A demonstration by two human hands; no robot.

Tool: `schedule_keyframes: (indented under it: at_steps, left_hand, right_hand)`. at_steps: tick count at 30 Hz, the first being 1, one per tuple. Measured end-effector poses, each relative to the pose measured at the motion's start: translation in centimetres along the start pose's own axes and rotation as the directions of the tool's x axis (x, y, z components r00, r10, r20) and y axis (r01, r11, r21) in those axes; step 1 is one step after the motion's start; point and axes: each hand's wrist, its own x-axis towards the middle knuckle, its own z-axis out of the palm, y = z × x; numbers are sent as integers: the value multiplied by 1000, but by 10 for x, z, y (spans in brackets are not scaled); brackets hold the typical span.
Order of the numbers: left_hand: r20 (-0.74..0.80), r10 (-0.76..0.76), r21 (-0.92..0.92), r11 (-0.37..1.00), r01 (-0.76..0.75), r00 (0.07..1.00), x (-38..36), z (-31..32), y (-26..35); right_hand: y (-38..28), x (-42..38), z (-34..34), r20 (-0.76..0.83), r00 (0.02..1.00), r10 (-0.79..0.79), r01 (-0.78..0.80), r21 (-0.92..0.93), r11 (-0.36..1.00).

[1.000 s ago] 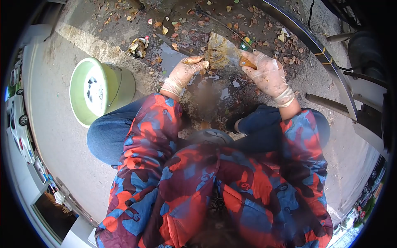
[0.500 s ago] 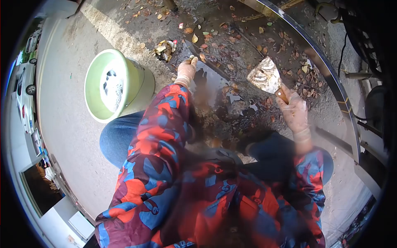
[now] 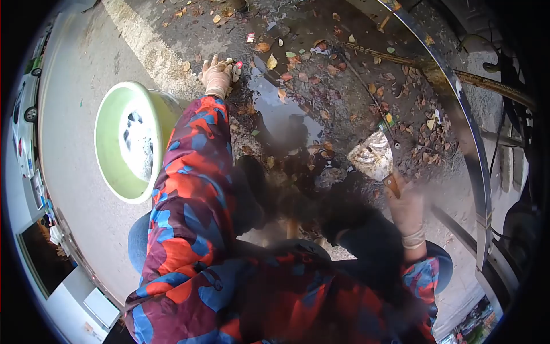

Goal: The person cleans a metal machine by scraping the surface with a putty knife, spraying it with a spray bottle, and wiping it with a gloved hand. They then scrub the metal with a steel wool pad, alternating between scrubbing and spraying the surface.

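My left hand (image 3: 216,79), in a pale glove, reaches out over a clump of dirty litter (image 3: 234,67) on the ground. Its fingers are spread across the clump, which they mostly hide. In my right hand (image 3: 407,209), also gloved and blurred, is the wooden handle of a putty knife (image 3: 392,184). The wide blade is caked with whitish and brown dirt and lies low over the wet ground. Left of my left arm stands a light green bucket (image 3: 103,152) with foamy water (image 3: 137,143) in it.
A puddle (image 3: 281,109) and scattered fallen leaves (image 3: 272,61) cover the ground ahead. A thin dark rod (image 3: 366,86) lies near the blade. To the right runs a curved metal-edged frame (image 3: 467,114) with bars and cables behind. Parked cars (image 3: 26,109) stand far left.
My left hand has moved left from the puddle's edge onto the litter clump, its fingers now spread. The putty knife has come lower and nearer to me. The view has shifted.
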Motion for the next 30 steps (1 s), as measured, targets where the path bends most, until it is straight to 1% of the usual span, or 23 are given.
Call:
schedule_keyframes:
  at_steps: [2, 3, 5, 6, 8, 10, 12, 16, 18, 20, 21, 22, 24, 25, 27, 28, 30]
  left_hand:
    - [20, -76, -4, 997, 76, 997, -12, -25, 10]
    - [28, -76, -4, 997, 76, 997, -10, -24, 9]
    - [112, -164, 18, 986, 163, 980, -9, -25, 5]
    - [119, -167, 22, 986, 166, 979, -12, -25, 3]
    - [173, -162, 90, 985, 148, 972, -18, -34, 3]
    - [152, -145, 96, 987, 131, 978, -36, -43, 1]
    - [89, -30, 265, 964, 5, 996, -48, -44, -1]
    - [100, -33, 352, 936, -4, 994, -67, -52, 3]
    - [93, -3, 371, 928, -32, 996, -78, -60, 8]
    - [169, -45, 475, 879, -42, 985, -90, -69, 18]
    - [124, -17, 415, 909, -37, 992, -97, -69, 20]
    - [116, -4, 409, 911, -44, 993, -104, -75, 26]
    - [121, -101, 366, 929, 50, 987, -119, -79, 50]
    - [71, -83, 274, 960, 61, 994, -124, -72, 57]
    - [64, -161, 110, 982, 153, 985, -140, -78, 86]
    - [56, -200, 41, 979, 197, 978, -147, -76, 99]
    - [110, -187, -88, 976, 197, 976, -164, -76, 126]
  right_hand:
    - [-1, 4, 2, 2, 1000, -7, 7, 12, 1000]
    - [-1, 6, 3, -1, 1000, -19, 19, 27, 999]
    - [0, 8, 3, 18, 1000, -3, 2, 28, 1000]
    - [0, 8, 4, 32, 999, 8, -9, 31, 999]
    - [0, 10, 5, 33, 999, 5, -6, 26, 1000]
    - [-1, 11, 4, 27, 1000, 1, -2, 23, 1000]
    - [-3, 10, 2, 19, 1000, -7, 7, 4, 1000]
    - [-4, 8, 0, -12, 1000, -13, 13, 39, 999]
    - [-4, 6, -1, -31, 1000, -5, 6, 36, 999]
    - [-6, 4, -5, -36, 999, -10, 12, 63, 998]
    - [-8, 4, -7, -37, 999, -11, 14, 87, 996]
    - [-10, 5, -10, -51, 999, -4, 9, 83, 997]
    - [-12, 1, -15, -41, 999, -2, 16, 336, 942]
    - [-13, -1, -19, -54, 998, 30, -11, 324, 946]
    - [-17, -3, -23, -119, 991, -67, 97, 269, 958]
    - [-15, -6, -24, -142, 988, -58, 94, 263, 960]
    - [-15, -13, -26, -290, 936, -199, 254, 164, 953]
